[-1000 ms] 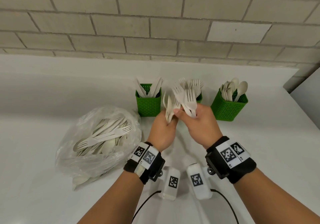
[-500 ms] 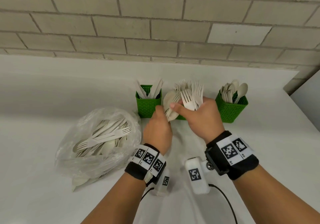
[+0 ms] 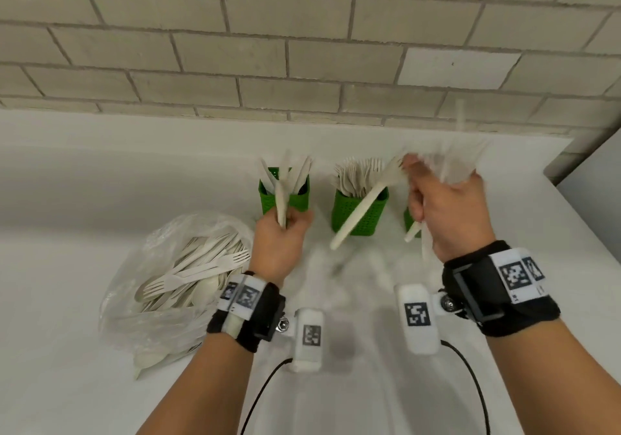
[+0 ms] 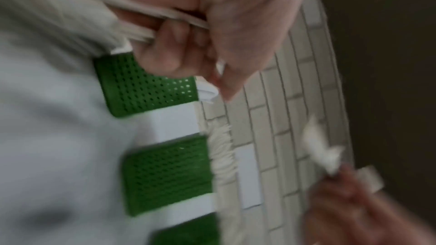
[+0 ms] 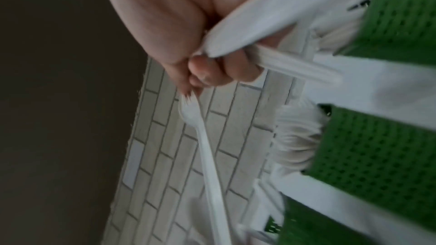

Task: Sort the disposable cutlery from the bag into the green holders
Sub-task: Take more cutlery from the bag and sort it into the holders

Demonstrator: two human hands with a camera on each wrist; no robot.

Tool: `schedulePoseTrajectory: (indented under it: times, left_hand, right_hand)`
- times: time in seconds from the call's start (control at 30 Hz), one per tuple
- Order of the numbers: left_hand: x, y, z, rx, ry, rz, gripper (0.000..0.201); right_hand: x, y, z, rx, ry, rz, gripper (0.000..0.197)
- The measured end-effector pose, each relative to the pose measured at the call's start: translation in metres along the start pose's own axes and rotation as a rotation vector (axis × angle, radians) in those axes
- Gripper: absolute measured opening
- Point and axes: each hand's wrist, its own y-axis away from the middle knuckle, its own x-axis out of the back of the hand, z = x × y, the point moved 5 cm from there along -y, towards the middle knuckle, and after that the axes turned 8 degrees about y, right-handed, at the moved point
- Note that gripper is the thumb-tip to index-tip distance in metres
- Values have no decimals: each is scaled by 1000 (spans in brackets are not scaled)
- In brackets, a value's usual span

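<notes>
Three green holders stand in a row by the wall: the left holder [image 3: 268,199] has knives, the middle holder [image 3: 364,221] forks, and the right holder [image 3: 409,220] is mostly hidden. In front of the left holder, my left hand [image 3: 285,223] grips a few cream cutlery pieces [image 3: 280,201] upright. Over the right holder, my right hand [image 3: 443,206] grips a blurred bundle of cutlery [image 3: 460,166]. A fork [image 3: 364,208] hangs by its tines from that hand's fingertips, slanting across the middle holder. The right wrist view shows the fork [image 5: 207,152] pinched at its tines.
A clear plastic bag [image 3: 141,327] with several forks and spoons lies on the white counter [image 3: 100,182] to the left. A brick wall [image 3: 302,48] rises right behind the holders. The counter ends at the far right.
My hands were together over the middle holder and have parted. The left went left with its pieces, the right went right and up with its bundle, and a fork now dangles.
</notes>
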Motion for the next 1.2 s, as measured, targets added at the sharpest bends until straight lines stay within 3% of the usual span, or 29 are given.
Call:
schedulePoseTrajectory:
  times: [0.07, 0.2, 0.3, 0.4, 0.47, 0.6, 0.7, 0.9, 1.0, 1.2]
  left_hand:
    - [-11, 8, 20, 50, 274, -102, 18]
    - [-39, 22, 48, -51, 289, -273, 16]
    - [-39, 20, 46, -108, 253, -227, 15]
    - [-30, 15, 37, -178, 137, -109, 18]
    - [-27, 15, 34, -194, 100, -32, 26]
    - [-33, 19, 33, -137, 122, 0, 20]
    - [-42, 20, 30, -92, 195, -72, 16]
    - [-45, 24, 21, 130, 434, -244, 14]
    - [-45, 24, 16, 156, 444, -270, 17]
    - [-45, 25, 14, 185, 493, -277, 12]
  right_hand:
    - [-10, 9, 7, 4, 150, -187, 29]
    - [-32, 25, 21, -10, 210, -374, 39]
    - [-35, 28, 24, -7, 233, -385, 45]
    - [-38, 34, 29, -84, 220, -409, 26]
    - [-36, 35, 30, -86, 241, -366, 25]
    - [-38, 35, 28, 243, 633, -235, 26]
    - [-48, 42, 42, 310, 763, -290, 40]
    - [-49, 41, 45, 308, 715, -428, 36]
    - [-49, 41, 43, 322, 633, -478, 26]
    - [-49, 44, 47, 211, 516, -548, 23]
